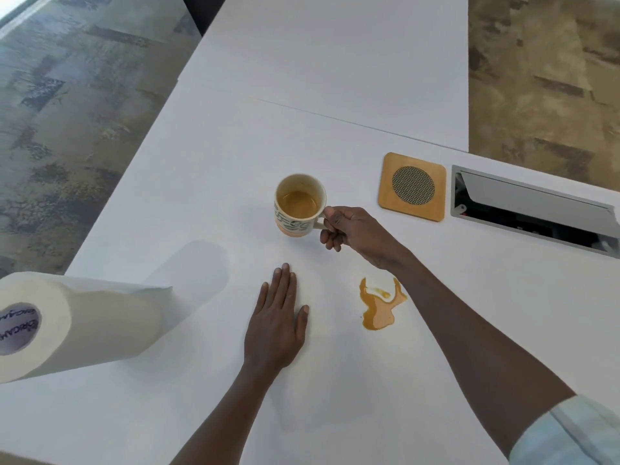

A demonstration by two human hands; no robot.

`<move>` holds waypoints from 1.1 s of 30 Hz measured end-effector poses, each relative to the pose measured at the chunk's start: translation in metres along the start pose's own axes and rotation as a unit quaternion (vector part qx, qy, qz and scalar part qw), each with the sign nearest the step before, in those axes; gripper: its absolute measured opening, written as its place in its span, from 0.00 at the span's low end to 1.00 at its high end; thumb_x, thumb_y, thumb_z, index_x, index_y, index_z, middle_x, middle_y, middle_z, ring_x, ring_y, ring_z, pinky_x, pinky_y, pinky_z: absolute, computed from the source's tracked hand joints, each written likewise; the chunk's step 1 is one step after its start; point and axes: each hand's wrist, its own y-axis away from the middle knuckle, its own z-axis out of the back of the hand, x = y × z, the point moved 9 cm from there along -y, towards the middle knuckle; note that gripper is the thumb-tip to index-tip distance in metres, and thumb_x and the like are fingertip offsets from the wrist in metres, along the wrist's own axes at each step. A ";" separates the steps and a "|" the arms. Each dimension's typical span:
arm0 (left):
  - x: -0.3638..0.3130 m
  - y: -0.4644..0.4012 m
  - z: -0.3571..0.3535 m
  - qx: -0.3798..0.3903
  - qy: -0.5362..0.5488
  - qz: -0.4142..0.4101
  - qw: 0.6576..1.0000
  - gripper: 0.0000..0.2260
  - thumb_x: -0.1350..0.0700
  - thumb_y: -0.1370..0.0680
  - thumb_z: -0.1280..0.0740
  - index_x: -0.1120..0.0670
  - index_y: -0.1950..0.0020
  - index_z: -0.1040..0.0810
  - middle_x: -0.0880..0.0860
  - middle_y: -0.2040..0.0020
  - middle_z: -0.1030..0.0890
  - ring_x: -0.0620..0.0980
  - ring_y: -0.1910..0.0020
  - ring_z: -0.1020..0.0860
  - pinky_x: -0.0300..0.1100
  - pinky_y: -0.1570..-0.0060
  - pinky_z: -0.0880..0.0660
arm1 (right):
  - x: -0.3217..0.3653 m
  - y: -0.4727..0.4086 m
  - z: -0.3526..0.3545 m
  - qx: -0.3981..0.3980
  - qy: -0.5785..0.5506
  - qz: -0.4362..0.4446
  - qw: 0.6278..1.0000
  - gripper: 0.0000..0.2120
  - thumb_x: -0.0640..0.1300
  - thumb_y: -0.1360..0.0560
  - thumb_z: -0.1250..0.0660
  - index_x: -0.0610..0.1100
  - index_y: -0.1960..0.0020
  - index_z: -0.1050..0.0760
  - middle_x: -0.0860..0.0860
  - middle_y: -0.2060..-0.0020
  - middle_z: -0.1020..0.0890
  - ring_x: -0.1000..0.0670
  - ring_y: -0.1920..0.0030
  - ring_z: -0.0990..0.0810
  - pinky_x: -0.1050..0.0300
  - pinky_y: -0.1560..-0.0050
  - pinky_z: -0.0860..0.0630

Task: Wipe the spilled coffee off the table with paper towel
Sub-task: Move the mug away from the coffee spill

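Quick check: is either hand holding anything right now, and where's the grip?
The right hand holds the mug by its handle. The left hand lies flat on the table, holding nothing.

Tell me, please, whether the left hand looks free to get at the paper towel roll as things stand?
Probably yes. The left hand lies flat and empty on the table, and nothing sits between it and the paper towel roll to its left.

The tabletop [335,95] is smooth, matt white. The mug [295,213] looks like glazed ceramic. The coaster [412,186] is wood with a metal mesh centre. The paper towel roll [84,320] is soft, matt paper.
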 end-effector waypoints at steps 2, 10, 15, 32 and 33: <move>0.000 0.000 0.000 0.001 0.002 0.001 1.000 0.28 0.46 0.16 0.49 0.56 0.18 0.50 0.52 0.17 0.52 0.48 0.18 0.56 0.47 0.21 0.52 | 0.001 -0.011 -0.009 -0.001 0.000 0.000 1.000 0.18 0.50 0.17 0.44 0.43 0.62 0.30 0.42 0.63 0.20 0.46 0.63 0.24 0.56 0.62 0.28; -0.001 0.000 0.000 -0.002 0.013 0.004 1.000 0.28 0.47 0.16 0.48 0.56 0.18 0.48 0.52 0.17 0.51 0.47 0.18 0.55 0.48 0.20 0.50 | -0.001 -0.043 -0.035 0.004 -0.010 -0.007 1.000 0.18 0.50 0.16 0.44 0.43 0.62 0.31 0.42 0.63 0.21 0.46 0.64 0.25 0.56 0.63 0.28; -0.001 0.000 0.000 -0.001 0.016 0.008 1.000 0.28 0.47 0.16 0.47 0.56 0.18 0.47 0.52 0.17 0.50 0.48 0.18 0.55 0.49 0.20 0.48 | -0.004 -0.054 -0.044 0.008 -0.011 -0.011 1.000 0.18 0.50 0.17 0.43 0.43 0.62 0.30 0.42 0.64 0.21 0.46 0.64 0.25 0.56 0.63 0.28; -0.001 0.000 0.001 0.000 0.025 0.008 1.000 0.28 0.46 0.16 0.49 0.56 0.18 0.47 0.52 0.17 0.50 0.48 0.18 0.54 0.50 0.21 0.46 | -0.010 -0.066 -0.057 0.026 0.004 -0.015 1.000 0.17 0.51 0.17 0.44 0.42 0.60 0.30 0.43 0.63 0.21 0.47 0.64 0.24 0.56 0.63 0.28; -0.001 0.000 0.001 0.000 0.025 0.008 1.000 0.28 0.46 0.16 0.49 0.56 0.18 0.47 0.52 0.17 0.50 0.48 0.18 0.54 0.50 0.21 0.46 | -0.011 -0.066 -0.057 0.027 0.004 -0.016 0.999 0.17 0.51 0.17 0.44 0.42 0.60 0.30 0.42 0.63 0.21 0.47 0.64 0.24 0.56 0.63 0.28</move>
